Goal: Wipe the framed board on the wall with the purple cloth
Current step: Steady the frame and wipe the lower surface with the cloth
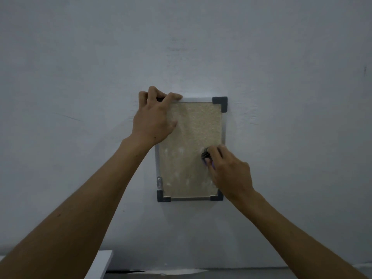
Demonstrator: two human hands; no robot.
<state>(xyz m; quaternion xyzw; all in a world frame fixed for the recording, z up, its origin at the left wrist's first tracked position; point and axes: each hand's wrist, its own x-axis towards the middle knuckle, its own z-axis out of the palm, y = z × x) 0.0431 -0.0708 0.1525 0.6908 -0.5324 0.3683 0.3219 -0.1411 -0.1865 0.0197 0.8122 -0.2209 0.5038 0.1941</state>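
Left hand [155, 119] grips the framed board [191, 150] by its top corner; right hand [229, 168] presses the bunched purple cloth [207, 158] against it.

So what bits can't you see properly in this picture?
- Top left corner of the framed board, head view: the left hand covers it.
- Most of the purple cloth, head view: bunched in the right hand, which hides it, and blurred.
- Right hand's fingers, head view: blurred.
- The white object at the bottom left, head view: the left arm and the picture's edge cut it off.
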